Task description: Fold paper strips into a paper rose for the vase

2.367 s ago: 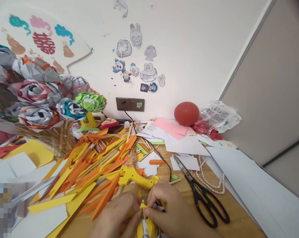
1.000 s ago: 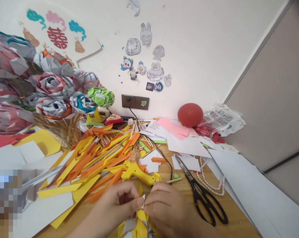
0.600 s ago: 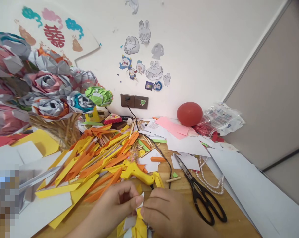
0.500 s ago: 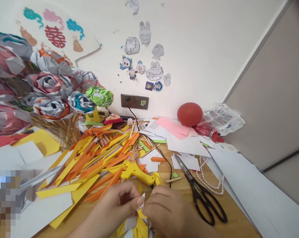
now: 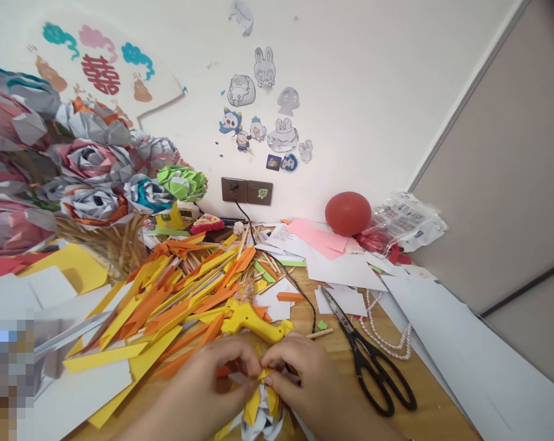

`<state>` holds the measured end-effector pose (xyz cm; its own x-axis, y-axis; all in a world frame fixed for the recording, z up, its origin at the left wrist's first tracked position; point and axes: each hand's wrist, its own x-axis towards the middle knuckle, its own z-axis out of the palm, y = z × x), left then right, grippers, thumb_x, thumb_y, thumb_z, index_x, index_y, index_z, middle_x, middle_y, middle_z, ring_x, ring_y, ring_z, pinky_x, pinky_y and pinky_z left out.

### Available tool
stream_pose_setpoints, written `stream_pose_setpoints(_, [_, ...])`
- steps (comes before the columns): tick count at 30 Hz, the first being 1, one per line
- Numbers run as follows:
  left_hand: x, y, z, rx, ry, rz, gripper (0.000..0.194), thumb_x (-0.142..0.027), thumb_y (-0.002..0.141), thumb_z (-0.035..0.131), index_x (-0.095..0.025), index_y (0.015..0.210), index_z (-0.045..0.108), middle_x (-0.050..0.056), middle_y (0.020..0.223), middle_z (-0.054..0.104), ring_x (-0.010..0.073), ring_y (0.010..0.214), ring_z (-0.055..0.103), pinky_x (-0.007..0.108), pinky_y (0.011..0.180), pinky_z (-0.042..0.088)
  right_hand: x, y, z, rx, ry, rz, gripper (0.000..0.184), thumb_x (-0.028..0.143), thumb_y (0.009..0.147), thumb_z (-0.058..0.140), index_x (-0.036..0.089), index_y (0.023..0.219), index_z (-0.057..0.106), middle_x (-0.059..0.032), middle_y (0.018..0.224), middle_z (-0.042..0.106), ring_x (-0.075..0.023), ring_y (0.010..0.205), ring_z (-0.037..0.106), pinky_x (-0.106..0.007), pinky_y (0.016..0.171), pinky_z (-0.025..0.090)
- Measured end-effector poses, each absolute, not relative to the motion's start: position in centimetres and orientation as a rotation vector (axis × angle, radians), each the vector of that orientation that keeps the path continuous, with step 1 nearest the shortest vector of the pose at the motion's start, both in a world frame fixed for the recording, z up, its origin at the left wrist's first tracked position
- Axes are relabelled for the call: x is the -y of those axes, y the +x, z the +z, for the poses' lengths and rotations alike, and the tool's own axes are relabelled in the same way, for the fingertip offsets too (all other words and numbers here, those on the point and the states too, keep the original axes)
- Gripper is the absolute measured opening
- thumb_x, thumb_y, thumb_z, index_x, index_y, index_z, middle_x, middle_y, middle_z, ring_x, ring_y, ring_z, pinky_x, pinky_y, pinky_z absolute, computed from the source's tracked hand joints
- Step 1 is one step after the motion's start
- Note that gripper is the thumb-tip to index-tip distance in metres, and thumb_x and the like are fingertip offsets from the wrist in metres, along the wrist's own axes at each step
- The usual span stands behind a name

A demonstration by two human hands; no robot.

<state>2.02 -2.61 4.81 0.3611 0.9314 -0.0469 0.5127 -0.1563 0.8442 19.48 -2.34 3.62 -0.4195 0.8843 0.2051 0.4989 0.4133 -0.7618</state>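
Observation:
Low in the middle of the view, both my hands pinch a folded yellow and white paper piece [image 5: 258, 407]. My left hand [image 5: 212, 386] grips its left side with thumb and fingers closed. My right hand [image 5: 304, 383] pinches the top from the right, fingertips touching the left ones. Just behind my hands lies a yellow glue gun [image 5: 253, 324] with a black cord. A heap of yellow and orange paper strips [image 5: 166, 306] spreads to the left.
Black scissors [image 5: 373, 367] lie on the wooden table [image 5: 437, 416] to the right, beside a pearl string [image 5: 391, 343]. White sheets [image 5: 455, 349], pink paper and a red balloon [image 5: 348, 213] sit behind. Paper roses on sticks [image 5: 84, 177] fill the left.
My hands have turned the folded piece so more of its yellow and white folds show below my fingers. The view has shifted slightly; the table items stay put.

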Motion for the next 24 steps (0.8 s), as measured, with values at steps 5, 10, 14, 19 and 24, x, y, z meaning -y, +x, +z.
stream_pose_setpoints(5, [2.1, 1.9, 4.1, -1.234, 1.784, 0.57, 0.011, -0.026, 0.069, 0.051, -0.02, 0.07, 0.06, 0.002, 0.075, 0.067, 0.0164, 0.073, 0.064, 0.024, 0.065, 0.05, 2.6, 19.2, 3.7, 1.947, -1.221, 0.957, 0.018, 0.003, 0.069, 0.066, 0.017, 0.08, 0.068, 0.0012, 0.073, 0.065, -0.0132, 0.072, 0.057, -0.023, 0.067, 0.039])
stream_pose_setpoints(10, [1.6, 1.9, 4.1, -1.216, 1.823, 0.485, 0.018, -0.032, 0.069, 0.05, -0.017, 0.069, 0.061, 0.005, 0.072, 0.067, 0.0175, 0.069, 0.062, 0.026, 0.063, 0.049, 2.6, 18.8, 3.4, 1.796, -1.259, 1.115, 0.015, 0.005, 0.067, 0.063, 0.016, 0.075, 0.066, 0.0016, 0.07, 0.063, -0.0125, 0.068, 0.057, -0.021, 0.061, 0.04])
stream_pose_setpoints(14, [1.7, 1.9, 3.6, -1.232, 1.846, 0.522, 0.012, -0.027, 0.067, 0.047, -0.018, 0.064, 0.055, 0.002, 0.068, 0.064, 0.0149, 0.064, 0.059, 0.023, 0.058, 0.046, 2.5, 18.6, 3.3, 1.766, -1.208, 1.242, 0.02, 0.002, 0.064, 0.061, 0.016, 0.078, 0.065, 0.0022, 0.07, 0.062, -0.0117, 0.067, 0.057, -0.02, 0.061, 0.042])
stream_pose_setpoints(19, [1.7, 1.9, 2.7, -1.236, 1.9, 0.482, 0.006, -0.023, 0.063, 0.049, -0.019, 0.058, 0.05, -0.003, 0.058, 0.057, 0.0103, 0.054, 0.051, 0.018, 0.049, 0.037, 2.4, 18.3, 3.7, 1.805, -1.251, 1.296, 0.021, -0.001, 0.061, 0.06, 0.016, 0.073, 0.064, 0.0043, 0.064, 0.058, -0.0099, 0.061, 0.053, -0.018, 0.057, 0.04])
stream_pose_setpoints(24, [2.2, 2.2, 2.7, -1.236, 2.049, 0.546, 0.013, -0.013, 0.055, 0.048, -0.02, 0.05, 0.039, -0.004, 0.052, 0.052, 0.0095, 0.049, 0.046, 0.019, 0.046, 0.031, 2.6, 18.2, 4.3, 1.928, -1.256, 1.25, 0.027, -0.007, 0.057, 0.056, 0.017, 0.067, 0.062, 0.0059, 0.059, 0.053, -0.0089, 0.056, 0.05, -0.017, 0.053, 0.037])
